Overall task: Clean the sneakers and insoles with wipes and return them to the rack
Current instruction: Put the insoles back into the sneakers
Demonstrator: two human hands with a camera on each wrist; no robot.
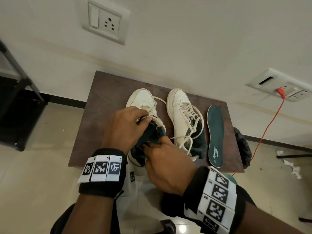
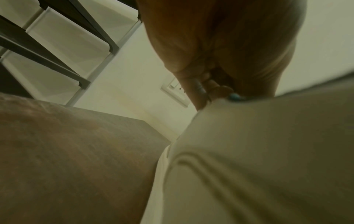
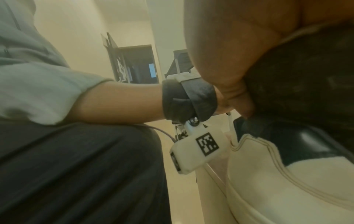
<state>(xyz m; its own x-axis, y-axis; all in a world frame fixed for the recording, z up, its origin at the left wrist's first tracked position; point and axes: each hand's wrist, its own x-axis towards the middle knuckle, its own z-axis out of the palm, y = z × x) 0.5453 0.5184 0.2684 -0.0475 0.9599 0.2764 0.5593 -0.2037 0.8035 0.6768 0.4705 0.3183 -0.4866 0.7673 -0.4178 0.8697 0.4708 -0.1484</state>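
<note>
Both hands are working at the mouth of the left sneaker (image 1: 143, 105), which is standing on the brown desk (image 1: 101, 115) with its toe toward the wall. The left hand (image 1: 123, 125) is curling over the tongue and collar, its grip pinching the upper edge and holding the opening wide. The right hand (image 1: 167, 159) is reaching into the heel end, its fingers (image 1: 152, 145) pressing against a dark insole (image 1: 152, 134) that is bending up out of the shoe; whether it is going in or coming out cannot be told. The second sneaker (image 1: 184, 119) is standing just beside the first, on its right, laces loose. A second dark green insole (image 1: 215, 135) is lying flat on the desk on the far side of that second sneaker. No wipe is visible in either hand. Crumpled paper (image 1: 292, 168) is lying on the floor (image 1: 33, 166) well beyond the desk edge. Judgement: the step is going best if the left hand is keeping the collar spread while the right is guiding the insole along the heel wall without creasing it; a bunched insole is likely to catch under the tongue.
</note>
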